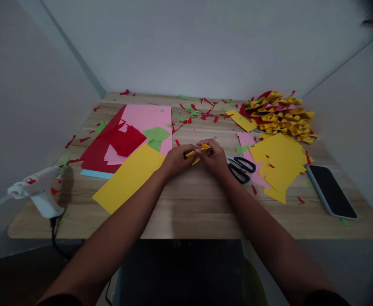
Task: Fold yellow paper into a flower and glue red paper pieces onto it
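Observation:
A small folded piece of yellow paper [205,146] is pinched between both my hands above the middle of the table. My left hand [178,160] grips its left end with the fingers curled. My right hand [213,154] holds the other end between thumb and fingers, which hide part of the paper. Just right of my right hand lie scissors [241,166] with dark blue handles, their blades partly hidden. A yellow sheet [131,178] reaches from the left up to my left wrist.
Left are red sheets [99,148], pink sheets [154,114] and a white glue gun [41,189] with a cord. Right are yellow offcuts [280,161], a phone [331,190] and a pile of folded yellow paper pieces [285,117]. Red and green scraps [202,112] litter the back.

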The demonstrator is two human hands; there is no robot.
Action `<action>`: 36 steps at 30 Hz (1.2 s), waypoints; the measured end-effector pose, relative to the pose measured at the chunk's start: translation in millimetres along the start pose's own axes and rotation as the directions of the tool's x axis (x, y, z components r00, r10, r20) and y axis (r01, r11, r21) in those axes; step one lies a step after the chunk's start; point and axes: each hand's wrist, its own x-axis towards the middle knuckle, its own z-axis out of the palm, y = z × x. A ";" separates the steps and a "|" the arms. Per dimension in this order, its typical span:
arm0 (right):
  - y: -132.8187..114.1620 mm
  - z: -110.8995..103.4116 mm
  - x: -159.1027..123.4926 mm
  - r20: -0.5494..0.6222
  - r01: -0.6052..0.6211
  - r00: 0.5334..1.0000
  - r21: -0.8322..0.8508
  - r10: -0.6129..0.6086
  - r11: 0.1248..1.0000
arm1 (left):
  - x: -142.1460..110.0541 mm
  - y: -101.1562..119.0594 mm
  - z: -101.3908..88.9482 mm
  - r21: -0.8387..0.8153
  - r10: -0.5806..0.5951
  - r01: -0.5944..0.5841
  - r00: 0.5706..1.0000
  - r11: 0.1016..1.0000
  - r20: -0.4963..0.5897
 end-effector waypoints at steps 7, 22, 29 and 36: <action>-0.6 3.0 1.9 -0.142 -0.052 0.988 0.092 0.064 0.994 | 0.9 -0.3 -0.8 -0.004 -0.058 0.058 0.993 0.998 -0.101; 2.8 2.6 6.0 -0.083 -0.204 0.972 0.172 0.221 0.964 | 3.0 -4.4 3.6 -0.153 -0.187 0.153 0.951 0.976 -0.245; -2.4 1.9 0.7 0.122 -0.182 0.979 0.176 0.163 0.967 | 0.7 -4.9 2.6 -0.077 -0.110 0.099 0.981 0.992 -0.161; 5.5 2.9 -0.5 0.061 -0.085 0.995 0.120 0.078 0.989 | 0.7 -2.8 1.5 -0.180 -0.118 0.102 0.990 0.978 -0.080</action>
